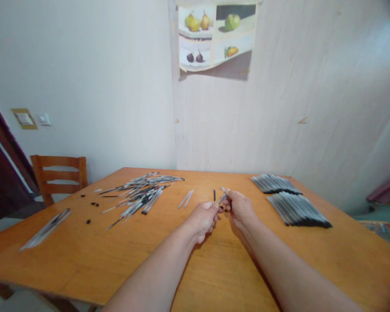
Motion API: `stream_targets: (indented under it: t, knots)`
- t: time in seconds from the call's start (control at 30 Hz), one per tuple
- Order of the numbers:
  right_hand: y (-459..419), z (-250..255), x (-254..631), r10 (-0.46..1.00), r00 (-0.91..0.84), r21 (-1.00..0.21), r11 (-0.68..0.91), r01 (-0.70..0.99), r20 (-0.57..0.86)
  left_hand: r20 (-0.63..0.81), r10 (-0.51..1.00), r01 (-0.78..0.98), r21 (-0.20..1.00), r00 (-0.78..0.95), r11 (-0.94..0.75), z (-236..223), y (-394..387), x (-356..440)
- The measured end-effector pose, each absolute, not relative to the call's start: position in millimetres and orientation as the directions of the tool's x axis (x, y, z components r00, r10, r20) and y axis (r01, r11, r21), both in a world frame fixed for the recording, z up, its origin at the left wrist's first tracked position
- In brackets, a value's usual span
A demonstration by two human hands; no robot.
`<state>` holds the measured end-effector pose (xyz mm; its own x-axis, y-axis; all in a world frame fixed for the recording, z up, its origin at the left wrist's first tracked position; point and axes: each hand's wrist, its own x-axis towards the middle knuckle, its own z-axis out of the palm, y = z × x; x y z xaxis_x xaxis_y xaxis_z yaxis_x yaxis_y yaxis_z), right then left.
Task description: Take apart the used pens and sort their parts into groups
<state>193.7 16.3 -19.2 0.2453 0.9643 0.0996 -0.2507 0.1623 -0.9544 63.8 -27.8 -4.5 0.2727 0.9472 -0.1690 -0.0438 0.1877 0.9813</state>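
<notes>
Over the middle of the table my left hand (pixel 204 219) and my right hand (pixel 242 206) meet at a slim pen (pixel 222 198). Fingers of both hands are closed on it, my left at the near end and my right at the far end. Just beyond the left fingertips lies a short black stick, perhaps a pen cap (pixel 214 195). Small black pieces (pixel 226 210) show beneath the hands, partly hidden. Two translucent tubes (pixel 186 199) lie left of the hands.
A loose heap of pens and refills (pixel 146 197) spreads over the table's left half, with several black plugs (pixel 88 221) near it. Clear tubes (pixel 45 229) lie far left. At right, black-tipped pens sit in two rows (pixel 276 184). A wooden chair (pixel 58 175) stands back left.
</notes>
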Motion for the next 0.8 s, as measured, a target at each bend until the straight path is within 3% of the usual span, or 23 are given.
stream_targets:
  t: [0.37,0.67,0.8]
  knots:
    - [20.7,-21.5,195.6,0.965,0.241,-0.939,0.174,-0.296,0.103,-0.268,0.859,-0.220,0.894,0.436,0.391,3.0,-26.9,61.6]
    - [20.5,-19.4,194.9,0.972,0.227,-0.905,0.152,-0.396,0.064,-0.268,0.836,-0.288,0.852,0.479,0.438,3.5,-26.5,64.0]
    - [18.7,-18.0,193.2,0.973,0.223,-0.903,0.142,-0.406,0.053,-0.262,0.847,-0.240,0.883,0.462,0.404,3.3,-26.9,68.0]
